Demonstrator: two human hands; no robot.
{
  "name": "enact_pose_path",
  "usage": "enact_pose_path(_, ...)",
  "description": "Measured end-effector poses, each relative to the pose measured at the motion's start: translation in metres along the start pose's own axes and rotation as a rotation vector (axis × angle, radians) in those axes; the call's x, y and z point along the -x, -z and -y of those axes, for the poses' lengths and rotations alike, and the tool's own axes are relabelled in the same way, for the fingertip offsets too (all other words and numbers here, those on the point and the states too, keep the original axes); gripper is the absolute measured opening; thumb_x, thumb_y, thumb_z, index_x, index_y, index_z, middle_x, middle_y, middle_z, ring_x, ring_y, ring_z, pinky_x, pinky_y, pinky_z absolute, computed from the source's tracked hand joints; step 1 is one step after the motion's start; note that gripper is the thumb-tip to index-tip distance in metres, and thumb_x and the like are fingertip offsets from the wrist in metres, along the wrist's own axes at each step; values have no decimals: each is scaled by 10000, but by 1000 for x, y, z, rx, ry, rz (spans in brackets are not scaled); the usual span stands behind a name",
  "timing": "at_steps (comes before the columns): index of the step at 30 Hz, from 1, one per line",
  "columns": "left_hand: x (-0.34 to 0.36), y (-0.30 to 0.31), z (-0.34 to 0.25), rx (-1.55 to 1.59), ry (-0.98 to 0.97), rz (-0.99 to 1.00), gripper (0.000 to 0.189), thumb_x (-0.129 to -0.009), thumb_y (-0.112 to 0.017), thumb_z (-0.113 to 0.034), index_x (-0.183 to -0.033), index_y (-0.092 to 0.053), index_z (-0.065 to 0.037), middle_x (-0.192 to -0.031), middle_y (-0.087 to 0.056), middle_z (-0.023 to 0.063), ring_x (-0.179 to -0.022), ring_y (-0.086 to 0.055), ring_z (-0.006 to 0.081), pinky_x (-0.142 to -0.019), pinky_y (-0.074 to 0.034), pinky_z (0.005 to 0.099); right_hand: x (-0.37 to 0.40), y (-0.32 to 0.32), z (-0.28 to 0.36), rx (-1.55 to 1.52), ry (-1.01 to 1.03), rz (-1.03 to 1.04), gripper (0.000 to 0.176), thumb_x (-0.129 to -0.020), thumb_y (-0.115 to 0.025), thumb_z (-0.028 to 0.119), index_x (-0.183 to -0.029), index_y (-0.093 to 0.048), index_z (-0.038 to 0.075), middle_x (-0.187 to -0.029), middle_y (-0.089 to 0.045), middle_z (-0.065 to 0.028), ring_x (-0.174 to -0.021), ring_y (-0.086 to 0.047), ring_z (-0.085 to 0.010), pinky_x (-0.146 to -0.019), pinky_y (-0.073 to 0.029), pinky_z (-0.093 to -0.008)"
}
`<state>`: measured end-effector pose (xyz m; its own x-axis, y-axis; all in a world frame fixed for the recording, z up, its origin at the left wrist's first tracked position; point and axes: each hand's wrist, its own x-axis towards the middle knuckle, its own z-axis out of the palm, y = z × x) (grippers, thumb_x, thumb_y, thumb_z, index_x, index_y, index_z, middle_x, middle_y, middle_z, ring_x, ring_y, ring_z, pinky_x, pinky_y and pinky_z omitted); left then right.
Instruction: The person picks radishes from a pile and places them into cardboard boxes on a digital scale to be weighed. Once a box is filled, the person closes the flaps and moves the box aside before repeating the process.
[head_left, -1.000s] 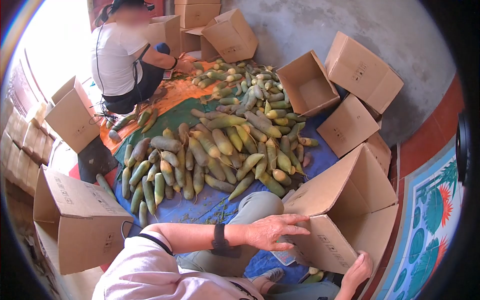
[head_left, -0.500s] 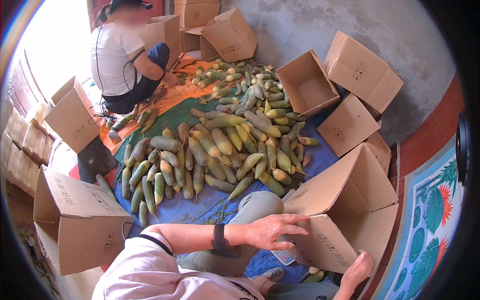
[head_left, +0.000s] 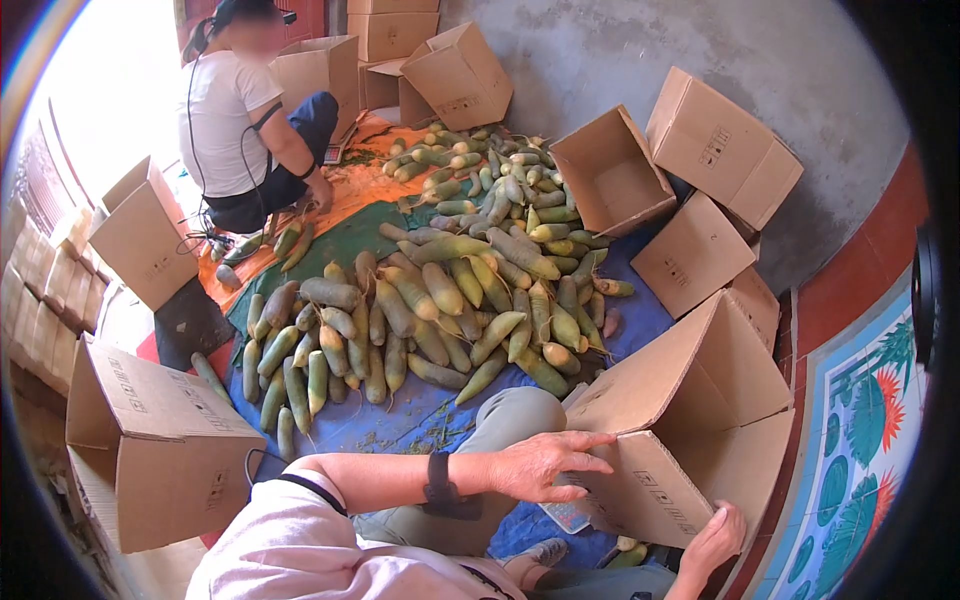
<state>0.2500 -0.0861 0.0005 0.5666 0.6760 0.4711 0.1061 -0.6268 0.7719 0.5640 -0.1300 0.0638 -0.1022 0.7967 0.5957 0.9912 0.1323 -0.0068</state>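
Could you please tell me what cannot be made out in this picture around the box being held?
Head view only:
Right hand: its grip on the cardboard box is unclear, and the frame's bottom edge cuts the wrist.
Gridded object below the left hand: mostly hidden by the box flap.
Print on the box: too small to read.

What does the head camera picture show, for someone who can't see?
The left hand lies flat on a flap of the open cardboard box, the right hand at its lower edge. Beyond, green vegetables lie heaped near another person.
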Motion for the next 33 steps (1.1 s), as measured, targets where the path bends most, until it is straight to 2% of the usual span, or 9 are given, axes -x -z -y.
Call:
enact_pose_path(12,2,3,-3,32,-1,-30,419,-731,-601,-93,-1147,-564,-71,-1378,-357,173,-1223,-402,341,-991,-361,408,2,-2,1,11,-1,-22,326,-943,-317,183,-814,-540,-17,-783,-547,-182,-769,-512,-360,-699,-377,-436)
enact_pose_path(15,5,12,-2,256,29,-83,338,-788,-582,-111,-1121,-576,-55,-1363,-385,170,-1235,-401,319,-994,-351,410,3,-5,-3,27,-15,-34,327,-944,-317,186,-815,-540,-14,-782,-546,-180,-768,-512,-356,-699,-378,-434)
enact_pose_path(19,18,47,10,152,79,-414,199,-838,-553,-160,-1001,-616,-66,-1199,-526,166,-1094,-510,312,-919,-406,391,2,-5,-4,49,-8,-21,329,-946,-311,188,-822,-541,-13,-780,-539,-177,-763,-512,-350,-695,-379,-431)
enact_pose_path(23,58,67,79,63,391,-629,183,-826,-553,-122,-969,-622,-29,-1037,-596,115,-985,-558,222,-842,-449,334,2,-12,-12,89,4,-38,339,-946,-300,193,-823,-538,-13,-783,-536,-172,-765,-511,-349,-694,-380,-434)
enact_pose_path(24,78,67,107,79,551,-602,179,-856,-539,-93,-997,-611,-12,-1087,-577,84,-971,-543,159,-849,-438,293,2,-13,-11,90,3,-30,339,-946,-300,193,-823,-538,-13,-783,-536,-172,-765,-511,-349,-694,-380,-434)
enact_pose_path(25,93,68,131,-58,598,-601,180,-857,-540,-100,-987,-610,3,-1008,-596,76,-911,-555,148,-814,-449,285,2,-12,-9,84,6,-54,345,-946,-296,198,-825,-538,-16,-783,-534,-172,-766,-510,-352,-694,-380,-437)
enact_pose_path(26,99,70,132,72,740,-681,177,-854,-544,-109,-975,-615,0,-937,-608,75,-863,-564,144,-784,-457,280,2,-11,-7,79,9,-76,351,-946,-293,203,-828,-538,-20,-783,-532,-173,-767,-509,-354,-694,-380,-440)
enact_pose_path(28,122,72,166,-193,818,-609,195,-835,-563,-130,-976,-617,-6,-902,-617,100,-843,-590,176,-763,-470,292,2,-10,-2,76,16,-93,355,-945,-293,207,-833,-538,-25,-779,-527,-177,-762,-504,-357,-691,-380,-444)
enact_pose_path(33,134,83,236,-410,945,-537,323,-783,-600,-172,-1078,-569,-44,-961,-585,167,-852,-600,279,-771,-482,360,5,-12,-7,110,21,-110,369,-946,-288,214,-843,-537,-38,-771,-505,-186,-739,-489,-352,-680,-378,-441)
